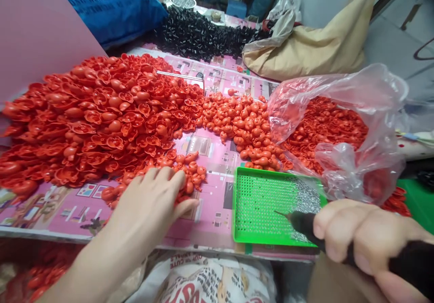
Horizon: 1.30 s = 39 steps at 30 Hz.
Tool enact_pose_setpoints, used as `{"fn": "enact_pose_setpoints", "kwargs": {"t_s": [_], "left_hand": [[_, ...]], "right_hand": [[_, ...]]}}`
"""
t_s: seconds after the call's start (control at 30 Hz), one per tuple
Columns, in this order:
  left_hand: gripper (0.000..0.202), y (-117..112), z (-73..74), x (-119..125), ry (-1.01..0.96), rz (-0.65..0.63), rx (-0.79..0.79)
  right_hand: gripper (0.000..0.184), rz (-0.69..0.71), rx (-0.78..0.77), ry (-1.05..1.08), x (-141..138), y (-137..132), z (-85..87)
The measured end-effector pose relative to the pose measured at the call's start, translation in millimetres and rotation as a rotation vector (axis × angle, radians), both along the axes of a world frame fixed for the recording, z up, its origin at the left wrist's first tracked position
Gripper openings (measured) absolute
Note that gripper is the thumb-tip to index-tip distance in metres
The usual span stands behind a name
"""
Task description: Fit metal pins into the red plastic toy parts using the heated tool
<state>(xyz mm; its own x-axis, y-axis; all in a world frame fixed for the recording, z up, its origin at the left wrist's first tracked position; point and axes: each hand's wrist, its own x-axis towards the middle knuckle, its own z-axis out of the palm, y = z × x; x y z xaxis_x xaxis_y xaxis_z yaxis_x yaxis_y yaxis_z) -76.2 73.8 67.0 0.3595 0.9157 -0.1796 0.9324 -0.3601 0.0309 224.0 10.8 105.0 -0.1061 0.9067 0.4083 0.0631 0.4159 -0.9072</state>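
Observation:
My left hand (151, 199) lies over a small heap of red-orange plastic parts (193, 169) on the pink table. Its thumb stretches out to the side, apart from the fingers, while the fingertips bend down out of sight among the parts. A black electric screwdriver (305, 225) is gripped in my right hand (369, 235), its thin bit pointing left. That bit is above a bright green tray (239, 237) with rows of small holes. Tiny silver screws (307, 199) are piled along the tray's right side and dot many of the holes.
A large mound of red half shells (101, 113) covers the left. Rounded red pieces (237, 117) lie behind the tray, beside a clear plastic bag (383, 95) of red parts. Behind are black pieces (200, 31), a tan sack (325, 45) and a blue sack (111, 13).

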Motion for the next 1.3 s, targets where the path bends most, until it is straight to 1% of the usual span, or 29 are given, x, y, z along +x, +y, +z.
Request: {"fn": "enact_pose_setpoints", "kwargs": {"t_s": [0.03, 0.07, 0.13, 0.17, 0.2, 0.23, 0.3, 0.33, 0.37, 0.43, 0.47, 0.5, 0.53, 0.6, 0.77, 0.83, 0.9, 0.97, 1.03, 1.07, 1.13, 1.2, 1.23, 1.3], "left_hand": [[0.032, 8.7, 7.2, 1.2, 0.055, 0.01, 0.039], [0.035, 19.9, 13.2, 6.9, 0.082, 0.024, 0.071], [0.039, 50.6, 19.2, 29.7, 0.044, 0.037, 0.128], [0.041, 70.0, 18.2, 44.8, -0.029, 0.022, 0.145], [0.045, 91.2, 14.1, 60.8, -0.122, -0.011, 0.151], [0.053, 112.9, 7.4, 76.5, -0.215, -0.048, 0.15], [0.065, 152.7, -11.7, 103.4, -0.387, -0.122, 0.132], [0.066, 168.3, -22.3, 113.7, -0.465, -0.159, 0.128], [0.064, 179.9, -32.5, 121.8, -0.488, -0.173, 0.127], [0.053, 190.8, -49.6, 131.9, -0.525, -0.175, 0.136], [0.049, 190.9, -55.9, 134.6, -0.535, -0.169, 0.146], [0.046, 188.5, -60.6, 136.3, -0.549, -0.164, 0.157], [0.045, 184.5, -63.8, 137.2, -0.563, -0.163, 0.168], [0.044, 175.1, -67.6, 137.7, -0.587, -0.169, 0.178], [0.044, 158.0, -75.6, 133.6, -0.627, -0.184, 0.143], [0.044, 152.1, -79.5, 129.7, -0.634, -0.217, 0.117], [0.045, 146.4, -80.0, 124.1, -0.635, -0.283, 0.082], [0.049, 142.9, -73.4, 115.6, -0.638, -0.358, 0.042], [0.051, 143.0, -58.8, 102.2, -0.655, -0.402, 0.045], [0.048, 144.1, -49.5, 93.5, -0.654, -0.397, 0.074], [0.038, 145.8, -30.9, 73.0, -0.571, -0.321, 0.141], [0.028, 143.3, -18.4, 52.1, -0.387, -0.19, 0.133], [0.026, 139.9, -15.8, 43.3, -0.314, -0.139, 0.107], [0.03, 129.0, -17.6, 32.1, -0.223, -0.085, 0.046]], "right_hand": [[0.003, -0.026, 0.028, 0.035, -3.4, -0.3, -1.3], [0.017, -0.098, 0.033, 0.086, -8.5, -0.8, -4.2], [0.046, -0.276, 0.031, 0.21, -20.4, -1.2, -12.5], [0.055, -0.289, 0.031, 0.238, -25.7, -0.7, -16.9], [0.06, -0.258, 0.033, 0.248, -30.1, 0.5, -20.9], [0.06, -0.202, 0.032, 0.248, -33.3, 2.3, -24.1], [0.057, -0.125, 0.051, 0.246, -36.8, 6.3, -28.0], [0.053, -0.112, 0.07, 0.234, -37.6, 7.9, -28.9], [0.046, -0.121, 0.083, 0.21, -38.0, 9.1, -29.3], [0.024, -0.176, 0.094, 0.147, -37.8, 9.6, -29.5], [0.013, -0.195, 0.084, 0.118, -37.2, 9.2, -29.5], [0.008, -0.206, 0.073, 0.101, -36.2, 8.7, -29.5], [0.01, -0.212, 0.064, 0.089, -34.9, 8.3, -29.5], [0.012, -0.175, 0.043, 0.047, -32.2, 8.6, -29.4], [0.015, -0.144, 0.015, 0.026, -31.1, 15.1, -29.9], [0.018, -0.126, -0.008, 0.023, -32.6, 17.0, -31.4], [0.021, -0.105, -0.031, 0.027, -33.7, 17.9, -32.9], [0.019, -0.098, -0.039, 0.032, -33.8, 18.2, -33.6], [0.018, -0.094, -0.033, 0.02, -32.8, 18.2, -33.5], [0.018, -0.093, -0.027, 0.015, -32.1, 18.2, -33.2], [0.018, -0.105, -0.025, 0.011, -30.3, 18.0, -33.1], [0.018, -0.125, -0.021, 0.012, -28.5, 17.8, -34.1], [0.019, -0.133, -0.023, 0.011, -27.8, 17.8, -35.1], [0.02, -0.135, -0.031, 0.007, -27.2, 18.1, -38.1]]}}
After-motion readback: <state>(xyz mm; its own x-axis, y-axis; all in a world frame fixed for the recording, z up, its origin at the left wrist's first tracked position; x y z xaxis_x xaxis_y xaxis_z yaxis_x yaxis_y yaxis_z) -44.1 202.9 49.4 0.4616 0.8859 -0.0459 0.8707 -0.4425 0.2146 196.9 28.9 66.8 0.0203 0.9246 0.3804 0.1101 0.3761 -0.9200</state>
